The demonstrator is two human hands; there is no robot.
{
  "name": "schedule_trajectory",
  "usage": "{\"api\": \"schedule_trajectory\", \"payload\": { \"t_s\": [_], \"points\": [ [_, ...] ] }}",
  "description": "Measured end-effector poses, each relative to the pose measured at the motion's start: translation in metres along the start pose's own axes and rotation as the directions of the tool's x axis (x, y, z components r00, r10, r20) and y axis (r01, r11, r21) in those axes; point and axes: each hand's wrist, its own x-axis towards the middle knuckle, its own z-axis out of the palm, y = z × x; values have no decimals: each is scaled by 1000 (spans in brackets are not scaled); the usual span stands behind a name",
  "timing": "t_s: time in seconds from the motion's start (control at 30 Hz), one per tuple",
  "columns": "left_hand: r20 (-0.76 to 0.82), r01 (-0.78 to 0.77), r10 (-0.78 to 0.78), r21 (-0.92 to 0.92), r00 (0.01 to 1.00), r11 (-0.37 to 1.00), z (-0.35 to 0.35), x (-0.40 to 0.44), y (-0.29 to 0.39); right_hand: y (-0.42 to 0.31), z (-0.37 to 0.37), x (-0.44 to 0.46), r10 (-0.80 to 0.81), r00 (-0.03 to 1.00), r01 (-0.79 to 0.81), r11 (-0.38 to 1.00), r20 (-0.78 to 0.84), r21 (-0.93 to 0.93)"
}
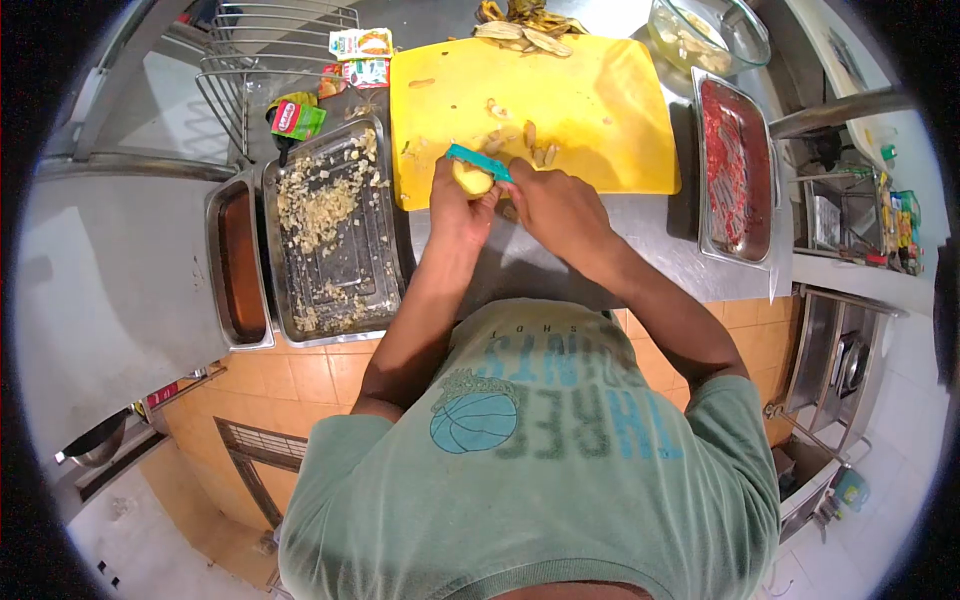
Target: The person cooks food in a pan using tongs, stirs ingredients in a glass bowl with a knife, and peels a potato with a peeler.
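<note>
My left hand is closed around a pale yellow, partly peeled potato at the near edge of the yellow cutting board. My right hand grips a teal peeler, which lies across the top of the potato. Its blade is too small to make out. Strips of peel and small scraps are scattered on the board just beyond my hands. A heap of brownish-yellow peels sits at the board's far edge.
Left of the board stands a metal tray with chopped pale bits, beside a narrow pan of brown-red content. A red-stained pan is on the right. A glass bowl holds pale pieces. Spice packets lie near a wire rack.
</note>
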Motion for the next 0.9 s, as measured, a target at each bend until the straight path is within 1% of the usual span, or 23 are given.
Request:
{"api": "schedule_trajectory", "payload": {
  "t_s": [0.03, 0.13, 0.23, 0.33, 0.43, 0.53, 0.63, 0.7, 0.8, 0.9],
  "points": [
    [-16, 1, 0, 19, 1000, 1000, 1, 0, 0, 2, 2, 0, 8, 1000, -8, 1000, 0, 4],
    [-7, 33, -33, -1, 999, 999, -6, 10, -2, 6, 3, 4, 19, 1000, -19, 1000, -2, 6],
    [6, 3, -3, -22, 1000, 1000, -12, 13, -6, 0, 0, 3, 23, 999, -23, 1000, 24, 8],
    [-134, -14, -4, -136, 991, 991, 20, -10, 3, -3, -2, 4, 27, 999, -27, 1000, 29, 7],
    [-68, -59, 43, -242, 997, 969, 20, -11, 1, -9, -2, 3, 24, 999, -25, 999, 30, 27],
    [-117, -40, 18, -192, 993, 981, 9, -2, -1, -13, 1, 2, 8, 1000, -9, 1000, 28, 14],
    [-65, -81, 71, -172, 995, 982, 5, 7, 0, -15, -1, 1, -8, 1000, 8, 1000, 24, 1],
    [-75, -92, 82, -144, 994, 985, -4, 12, -3, -10, 0, 0, -26, 1000, 26, 1000, 2, 13],
    [-101, -70, 57, -122, 993, 990, 2, 1, 1, 19, 9, 10, 100, 995, -102, 983, -16, -156],
    [-92, -53, 41, -133, 995, 990, 9, -14, 12, 54, -5, 14, 134, 989, -140, 980, -56, -138]
  ]
}}
